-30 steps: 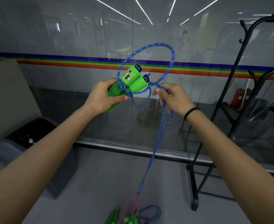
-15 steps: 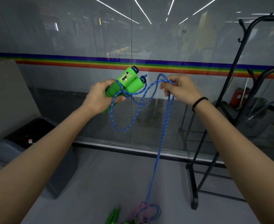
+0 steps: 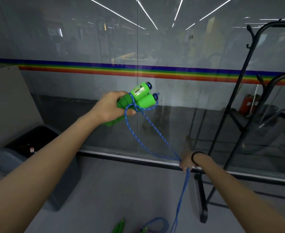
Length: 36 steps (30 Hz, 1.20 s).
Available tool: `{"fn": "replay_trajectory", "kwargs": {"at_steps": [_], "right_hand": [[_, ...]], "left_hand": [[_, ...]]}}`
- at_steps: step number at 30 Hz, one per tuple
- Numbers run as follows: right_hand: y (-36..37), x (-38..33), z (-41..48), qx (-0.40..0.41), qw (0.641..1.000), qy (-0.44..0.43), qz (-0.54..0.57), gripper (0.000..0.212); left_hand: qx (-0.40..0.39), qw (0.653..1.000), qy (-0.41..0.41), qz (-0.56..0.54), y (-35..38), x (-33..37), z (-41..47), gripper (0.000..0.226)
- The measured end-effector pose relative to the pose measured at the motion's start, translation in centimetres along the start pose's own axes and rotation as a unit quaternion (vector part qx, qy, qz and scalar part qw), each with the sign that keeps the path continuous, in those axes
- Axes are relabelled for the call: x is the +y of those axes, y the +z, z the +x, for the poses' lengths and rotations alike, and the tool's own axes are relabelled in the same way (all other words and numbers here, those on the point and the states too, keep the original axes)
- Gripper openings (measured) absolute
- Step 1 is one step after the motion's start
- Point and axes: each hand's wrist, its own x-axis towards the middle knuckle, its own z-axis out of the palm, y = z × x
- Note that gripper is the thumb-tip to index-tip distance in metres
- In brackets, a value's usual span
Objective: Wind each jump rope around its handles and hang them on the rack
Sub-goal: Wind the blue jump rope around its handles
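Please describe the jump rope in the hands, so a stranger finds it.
Find the rainbow stripe on the glass wall. Before it, the left hand grips two green handles wrapped in blue rope. The other handles lie on the floor.

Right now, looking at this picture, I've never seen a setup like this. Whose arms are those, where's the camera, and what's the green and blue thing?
No machine here: a person wears a camera on the head, looking forward and down, so both bare arms are their own. The left hand grips two bright green plastic jump-rope handles side by side. A blue braided rope loops round them and runs down to the right hand, which grips it. From there it hangs to the grey floor, where more ropes lie. A black metal rack stands at the right, before a glass wall.
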Motion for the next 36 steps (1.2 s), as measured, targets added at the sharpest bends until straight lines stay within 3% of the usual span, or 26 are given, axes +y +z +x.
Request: {"fn": "replay_trajectory", "kwargs": {"at_steps": [1, 2, 3, 4, 5, 6, 7, 9, 11, 15, 18, 20, 22, 24, 27, 30, 33, 36], "right_hand": [[0.3, -0.4, 0.2, 0.02, 0.999, -0.033, 0.0, 0.035], [0.3, -0.9, 0.0, 0.063, 0.993, -0.073, 0.068, 0.043], [0.2, -1.5, -0.6, 0.116, 0.965, -0.124, 0.2, 0.049], [-0.2, -2.3, -1.5, 0.151, 0.904, -0.197, 0.347, 0.054], [-0.7, -3.3, -2.7, 0.166, 0.809, -0.281, 0.49, 0.055], [-1.1, -4.3, -3.8, 0.164, 0.71, -0.357, 0.584, 0.053], [-1.4, -5.4, -4.8, 0.15, 0.634, -0.416, 0.635, 0.053], [-1.6, -7.5, -5.9, 0.11, 0.57, -0.451, 0.678, 0.071], [-1.0, -9.1, -5.5, 0.117, 0.573, -0.436, 0.684, 0.076], [0.7, -11.1, -4.5, 0.15, 0.657, -0.38, 0.634, 0.014], [0.7, -9.4, -5.1, 0.215, 0.711, -0.327, 0.584, 0.022], [0.2, -7.6, -6.5, 0.23, 0.774, -0.343, 0.481, 0.03], [-0.5, -6.5, -8.0, 0.245, 0.852, -0.348, 0.304, 0.037], [-1.3, -6.2, -9.2, 0.286, 0.895, -0.32, 0.123, 0.037], [-3.1, -6.5, -11.1, 0.308, 0.901, -0.304, 0.033, 0.031], [-5.1, -6.1, -11.6, 0.334, 0.883, -0.328, 0.039, 0.028], [-6.4, -5.1, -10.4, 0.333, 0.847, -0.369, 0.191, 0.021], [-5.4, -4.5, -7.8, 0.276, 0.759, -0.417, 0.416, 0.009]], "left_hand": [[-0.023, 1.0, 0.0, 0.005, 0.4, 0.1, 0.0, 0.029], [-0.047, 0.999, -0.004, 0.0, 0.9, 0.1, -0.1, 0.03], [-0.071, 0.997, -0.008, -0.006, 1.4, 0.1, -0.2, 0.032], [-0.095, 0.995, -0.01, -0.005, 2.1, 0.0, -0.2, 0.036], [-0.12, 0.993, -0.012, 0.003, 2.7, -0.2, -0.3, 0.04], [-0.142, 0.99, -0.016, 0.012, 3.4, -0.4, -0.4, 0.043], [-0.159, 0.987, -0.022, 0.012, 3.9, -0.6, -0.5, 0.044], [-0.169, 0.985, -0.027, -0.016, 4.8, -0.7, -0.7, 0.043], [-0.154, 0.988, -0.016, -0.022, 5.2, -0.6, -0.8, 0.042], [-0.124, 0.992, -0.024, -0.028, 5.3, -0.9, -1.0, 0.045], [-0.141, 0.989, -0.022, 0.041, 4.0, -2.1, -1.3, 0.038], [-0.166, 0.982, -0.027, 0.089, 3.3, -3.0, -1.8, 0.032], [-0.197, 0.974, -0.021, 0.112, 3.6, -3.4, -2.4, 0.03], [-0.218, 0.964, -0.009, 0.15, 4.3, -3.2, -2.8, 0.032], [-0.25, 0.937, 0.015, 0.243, 5.1, -2.7, -3.2, 0.038], [-0.285, 0.905, 0.069, 0.308, 5.8, -2.3, -4.0, 0.037], [-0.284, 0.915, 0.114, 0.265, 5.8, -1.8, -5.0, 0.031], [-0.205, 0.97, 0.102, 0.083, 5.3, -2.2, -5.4, 0.036]]}}
